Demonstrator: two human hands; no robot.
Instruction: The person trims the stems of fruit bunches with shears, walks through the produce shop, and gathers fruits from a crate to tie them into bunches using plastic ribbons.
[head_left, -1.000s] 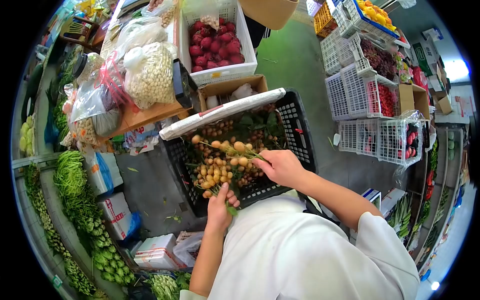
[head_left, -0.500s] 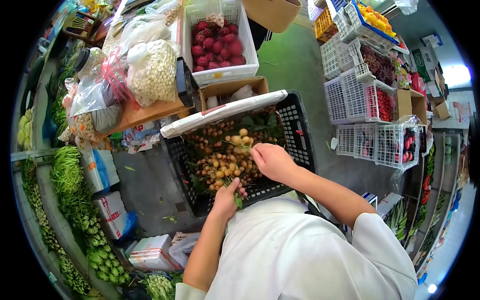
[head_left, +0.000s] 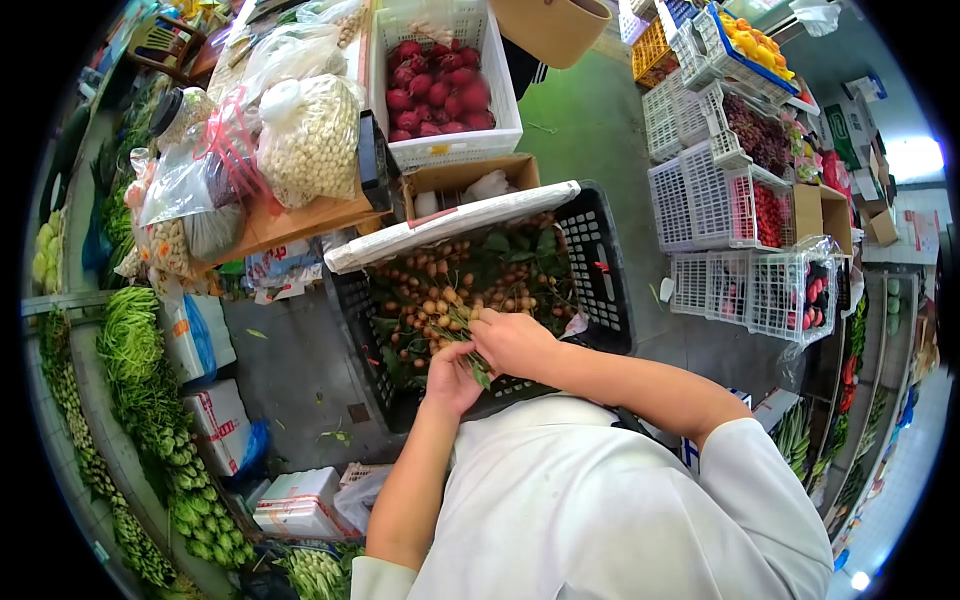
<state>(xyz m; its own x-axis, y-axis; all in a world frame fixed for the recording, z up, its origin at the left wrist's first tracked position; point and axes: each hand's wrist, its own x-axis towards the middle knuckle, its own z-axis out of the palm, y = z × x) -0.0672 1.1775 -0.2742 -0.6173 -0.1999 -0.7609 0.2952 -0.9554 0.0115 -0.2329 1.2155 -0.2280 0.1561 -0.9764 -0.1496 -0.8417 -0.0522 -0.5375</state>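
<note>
In front of me stands a black plastic crate (head_left: 610, 260), filled with small round yellow-brown fruit (head_left: 430, 275) on stems, with dark green leaves (head_left: 520, 250) among them. Over its near side, my left hand (head_left: 453, 382) is closed around the stems of a fruit bunch (head_left: 450, 318). My right hand (head_left: 515, 345) meets it there, its fingers pinched on the same stems. Green stem ends and a leaf (head_left: 481, 377) poke out below the hands. A white foam board (head_left: 450, 225) lies across the crate's far part.
Behind the crate are a cardboard box (head_left: 460, 175) and a white crate (head_left: 505, 140) of dark red round produce. Bagged goods (head_left: 310, 140) sit on a wooden table at left. White crates (head_left: 700, 285) are stacked at right; greens (head_left: 140, 360) line the left shelf.
My right hand has come down and left to my left hand, bringing fruit stems along. Both hands now meet at one bunch; the left has risen slightly.
</note>
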